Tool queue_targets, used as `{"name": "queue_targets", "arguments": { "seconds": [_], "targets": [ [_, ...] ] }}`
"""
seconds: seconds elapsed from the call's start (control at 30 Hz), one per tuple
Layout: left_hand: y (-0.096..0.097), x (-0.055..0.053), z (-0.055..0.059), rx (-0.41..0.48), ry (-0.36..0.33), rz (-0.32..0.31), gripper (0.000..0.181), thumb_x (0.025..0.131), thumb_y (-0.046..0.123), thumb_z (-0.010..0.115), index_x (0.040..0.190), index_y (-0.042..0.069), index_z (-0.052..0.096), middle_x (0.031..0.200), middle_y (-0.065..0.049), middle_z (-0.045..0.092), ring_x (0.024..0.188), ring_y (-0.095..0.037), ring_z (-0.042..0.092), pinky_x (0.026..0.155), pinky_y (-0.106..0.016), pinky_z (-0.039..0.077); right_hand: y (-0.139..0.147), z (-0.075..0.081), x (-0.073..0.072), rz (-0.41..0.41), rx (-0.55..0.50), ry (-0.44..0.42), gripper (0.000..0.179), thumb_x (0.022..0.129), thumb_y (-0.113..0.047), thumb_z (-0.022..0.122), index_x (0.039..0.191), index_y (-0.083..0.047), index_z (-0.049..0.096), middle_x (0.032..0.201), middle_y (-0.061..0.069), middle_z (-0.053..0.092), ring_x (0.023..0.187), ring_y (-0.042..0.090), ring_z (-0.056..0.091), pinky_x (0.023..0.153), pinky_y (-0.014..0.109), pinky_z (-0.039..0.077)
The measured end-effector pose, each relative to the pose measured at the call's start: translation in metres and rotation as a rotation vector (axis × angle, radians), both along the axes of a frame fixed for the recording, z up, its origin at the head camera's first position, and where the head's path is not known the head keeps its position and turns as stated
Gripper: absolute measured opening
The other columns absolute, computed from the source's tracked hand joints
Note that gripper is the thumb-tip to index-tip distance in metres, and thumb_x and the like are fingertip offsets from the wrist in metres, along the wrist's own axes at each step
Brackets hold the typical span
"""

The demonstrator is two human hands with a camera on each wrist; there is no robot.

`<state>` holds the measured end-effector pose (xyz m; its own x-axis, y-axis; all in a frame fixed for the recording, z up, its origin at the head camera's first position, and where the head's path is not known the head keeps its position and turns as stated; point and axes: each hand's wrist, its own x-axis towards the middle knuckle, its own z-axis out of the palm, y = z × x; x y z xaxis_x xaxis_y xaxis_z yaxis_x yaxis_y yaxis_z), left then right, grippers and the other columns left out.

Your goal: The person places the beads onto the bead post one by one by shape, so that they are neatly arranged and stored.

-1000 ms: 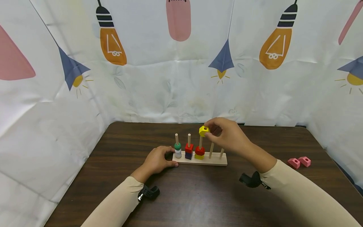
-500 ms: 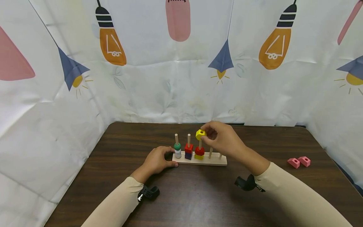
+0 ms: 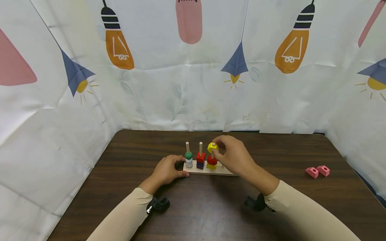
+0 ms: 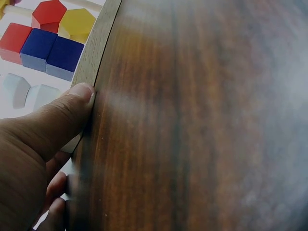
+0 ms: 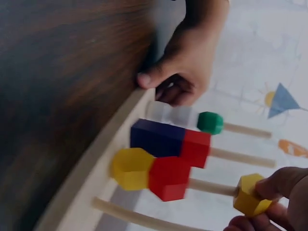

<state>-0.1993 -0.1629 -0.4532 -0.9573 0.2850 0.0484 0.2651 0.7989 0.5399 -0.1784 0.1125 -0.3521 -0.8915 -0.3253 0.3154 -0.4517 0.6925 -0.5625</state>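
Observation:
My left hand (image 3: 167,169) grips the left end of the wooden peg stand (image 3: 200,171), thumb on its front edge and fingers behind. My right hand (image 3: 235,154) pinches a yellow hexagonal bead (image 5: 250,196) between thumb and fingers. That bead sits round the top of the third peg from the left, the peg's tip showing through its hole. Below it, apart, a red hexagonal bead (image 5: 169,178) rests on another yellow one (image 5: 132,168). The second peg carries a red cube (image 3: 200,157) over blue (image 4: 38,48). A green bead (image 3: 188,155) tops white ones (image 3: 189,163) on the leftmost peg.
Two pink blocks with holes (image 3: 318,171) lie on the right of the dark wooden table (image 3: 199,207). Farther right on the stand, a bare peg (image 5: 139,217) shows in the right wrist view. A white printed cloth (image 3: 181,97) hangs behind the table.
My right hand has moved left and down with the yellow hexagonal bead, from above the third peg to round its top. My left hand has stayed on the stand.

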Motion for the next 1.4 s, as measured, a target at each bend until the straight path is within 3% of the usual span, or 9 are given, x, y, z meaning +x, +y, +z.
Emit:
{"name": "queue_targets", "arguments": {
  "seconds": [0.37,0.6,0.9,1.27,1.4],
  "targets": [
    [0.000,-0.001,-0.001,-0.005,0.003,-0.002,0.056,0.075,0.042,0.092,0.124,0.020,0.075,0.134,-0.008,0.066,0.128,-0.032,0.058,0.105,-0.052,0.046,0.001,-0.021,-0.003,-0.020,-0.114,0.099,0.029,0.085,-0.009,0.084,0.111,-0.004,0.071,0.096,0.002,0.066,0.080,0.017,0.062,0.069,0.032,0.055],
    [-0.001,0.000,0.000,-0.006,0.011,-0.004,0.056,0.075,0.041,0.092,0.123,0.018,0.075,0.133,-0.009,0.067,0.126,-0.033,0.059,0.103,-0.052,0.047,-0.001,-0.029,-0.003,-0.031,-0.227,0.028,0.046,0.086,-0.008,0.083,0.127,-0.001,0.062,0.103,0.004,0.067,0.084,0.017,0.064,0.075,0.035,0.057],
    [-0.001,0.000,-0.002,0.004,0.013,0.001,0.056,0.075,0.041,0.093,0.123,0.018,0.075,0.133,-0.008,0.067,0.127,-0.031,0.059,0.105,-0.051,0.046,0.000,-0.045,-0.002,-0.020,-0.297,-0.059,0.085,0.085,-0.002,0.082,0.153,-0.002,0.031,0.103,0.004,0.066,0.088,0.019,0.065,0.080,0.037,0.058],
    [0.001,-0.001,0.000,-0.007,0.012,0.000,0.058,0.075,0.042,0.093,0.123,0.016,0.075,0.130,-0.008,0.068,0.124,-0.032,0.060,0.103,-0.052,0.048,0.001,-0.057,-0.003,-0.012,-0.301,-0.049,0.087,0.085,-0.001,0.081,0.153,-0.003,0.027,0.106,0.006,0.066,0.089,0.021,0.066,0.082,0.041,0.058],
    [0.001,-0.001,0.000,-0.010,0.010,-0.003,0.058,0.075,0.042,0.093,0.123,0.015,0.075,0.130,-0.008,0.068,0.124,-0.032,0.061,0.102,-0.051,0.048,0.003,-0.056,-0.001,-0.007,-0.276,-0.042,0.087,0.086,-0.004,0.082,0.154,-0.004,0.027,0.115,0.008,0.068,0.096,0.025,0.068,0.086,0.045,0.058]
  ]
}}
